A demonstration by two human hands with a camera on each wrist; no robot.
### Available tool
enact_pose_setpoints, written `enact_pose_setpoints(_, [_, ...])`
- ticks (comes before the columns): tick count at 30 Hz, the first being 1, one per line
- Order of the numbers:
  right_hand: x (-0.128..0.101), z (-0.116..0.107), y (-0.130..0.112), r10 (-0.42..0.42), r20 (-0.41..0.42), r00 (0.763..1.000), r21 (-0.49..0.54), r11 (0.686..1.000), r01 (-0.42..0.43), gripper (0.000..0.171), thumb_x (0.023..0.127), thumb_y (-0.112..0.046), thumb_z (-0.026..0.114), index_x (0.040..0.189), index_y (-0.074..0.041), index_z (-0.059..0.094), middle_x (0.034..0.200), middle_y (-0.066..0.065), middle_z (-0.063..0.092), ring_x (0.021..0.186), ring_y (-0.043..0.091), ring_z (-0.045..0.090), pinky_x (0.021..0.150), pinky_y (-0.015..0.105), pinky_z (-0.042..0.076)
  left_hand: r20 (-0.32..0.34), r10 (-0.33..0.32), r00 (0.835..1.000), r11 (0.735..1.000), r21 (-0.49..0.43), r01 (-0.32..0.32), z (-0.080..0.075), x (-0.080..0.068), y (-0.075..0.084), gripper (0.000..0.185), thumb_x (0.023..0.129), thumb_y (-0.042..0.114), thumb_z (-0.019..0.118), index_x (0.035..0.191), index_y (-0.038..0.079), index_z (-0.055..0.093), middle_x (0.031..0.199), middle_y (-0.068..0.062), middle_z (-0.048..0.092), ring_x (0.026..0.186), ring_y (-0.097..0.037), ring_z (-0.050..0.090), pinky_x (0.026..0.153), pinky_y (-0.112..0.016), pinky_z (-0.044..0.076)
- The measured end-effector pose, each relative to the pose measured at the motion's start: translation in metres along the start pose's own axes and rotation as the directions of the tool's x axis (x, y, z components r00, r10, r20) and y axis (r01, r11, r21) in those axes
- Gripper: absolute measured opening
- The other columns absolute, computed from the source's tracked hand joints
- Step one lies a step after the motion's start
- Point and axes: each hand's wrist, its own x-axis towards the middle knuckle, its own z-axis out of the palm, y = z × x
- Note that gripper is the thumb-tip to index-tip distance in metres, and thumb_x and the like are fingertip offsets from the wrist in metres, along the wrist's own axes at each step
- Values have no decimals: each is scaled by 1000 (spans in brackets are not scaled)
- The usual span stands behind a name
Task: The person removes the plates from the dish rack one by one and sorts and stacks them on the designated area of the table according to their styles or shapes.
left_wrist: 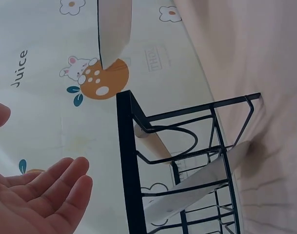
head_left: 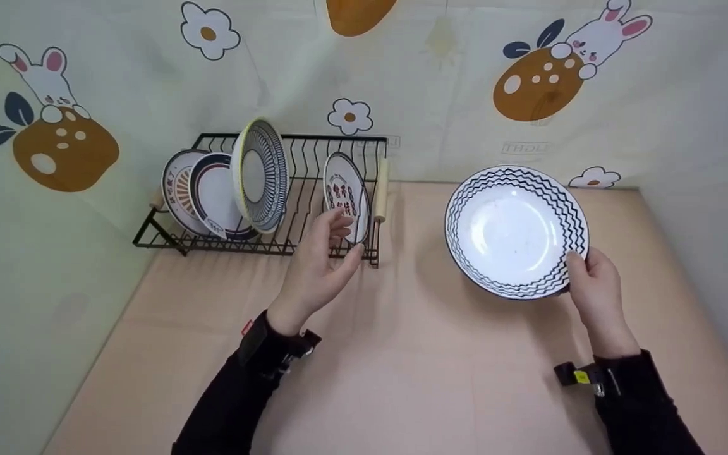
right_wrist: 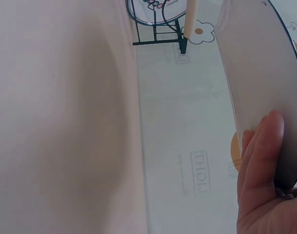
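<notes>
Hidden and cut-off parts

The plate (right_wrist: 265, 83) runs past the right wrist picture's edges; the right hand (head_left: 594, 278) hides its lower rim, and the left hand (head_left: 320, 262) covers the rack (head_left: 301, 243) front.

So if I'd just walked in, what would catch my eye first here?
Probably the white plate with black zigzag rim, held tilted above the table by the right hand at its lower edge. Next, the black wire dish rack at the back left with four patterned plates standing in it, the open left hand just in front.
</notes>
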Motion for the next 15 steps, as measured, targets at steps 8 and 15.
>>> enact_pose_setpoints(8, [8, -14, 12, 66, 14, 998, 20, 998, -67, 36, 103, -26, 38, 105, 6, 55, 77, -2, 57, 61, 9, 57, 55, 22, 53, -45, -3, 999, 997, 75, 6, -9, -1, -14, 58, 91, 17, 67, 137, -8, 42, 123, -19, 61, 108, -27, 60, 97, -37, 47])
enact_pose_setpoints(15, [14, -27, 24, 131, 29, 991, 93, 987, -133, 34, 102, -23, 37, 106, 7, 52, 81, -3, 57, 63, 8, 59, 57, 23, 55, -90, 5, 996, 990, 140, 7, -21, -4, -25, 56, 91, 17, 67, 135, -10, 45, 120, -20, 61, 107, -28, 59, 97, -41, 46])
